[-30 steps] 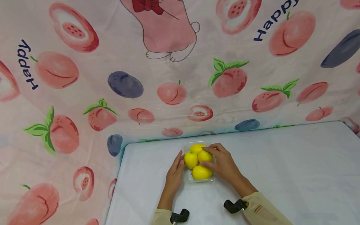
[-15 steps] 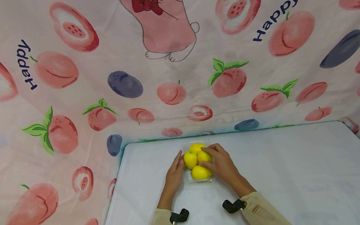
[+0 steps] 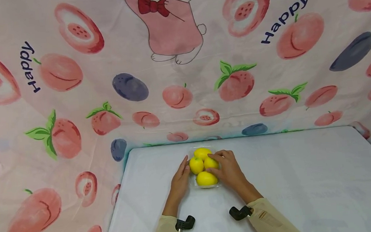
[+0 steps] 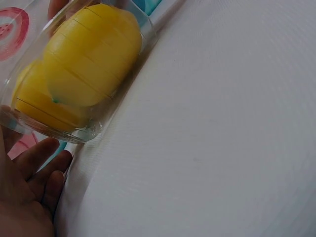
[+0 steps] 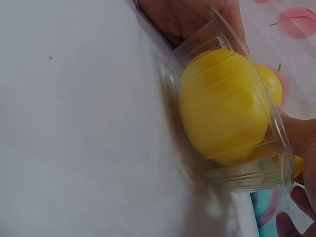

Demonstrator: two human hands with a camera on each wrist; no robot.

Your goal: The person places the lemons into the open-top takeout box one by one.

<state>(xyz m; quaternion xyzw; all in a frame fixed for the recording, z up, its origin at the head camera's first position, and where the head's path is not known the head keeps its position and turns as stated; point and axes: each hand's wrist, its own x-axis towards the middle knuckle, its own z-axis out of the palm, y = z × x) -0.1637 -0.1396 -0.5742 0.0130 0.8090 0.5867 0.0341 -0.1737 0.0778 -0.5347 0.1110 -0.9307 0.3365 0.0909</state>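
Note:
Several yellow lemons sit in a clear plastic container [image 3: 208,186] near the far side of the white table. My right hand [image 3: 231,169] reaches over the container's right side, thumb and fingers holding the right-hand lemon [image 3: 212,163]. On the opposite side my left hand [image 3: 179,178] rests along the outer wall, its fingers fairly straight. The front lemon [image 3: 206,178] lies crosswise at the near end, with the left lemon [image 3: 196,165] and the back lemon [image 3: 203,153] behind it. Through the ribbed wall in the right wrist view, a large lemon [image 5: 222,108] shows.
A white cloth [image 3: 293,180] covers the table, whose back edge runs just behind the container. Beyond it hangs a pink curtain [image 3: 175,72] printed with fruit and a bunny figure. Each wrist carries a black camera [image 3: 185,223] on a strap.
The right hand and the lemons by it have shifted very slightly to the left. The left hand stays in place against the container.

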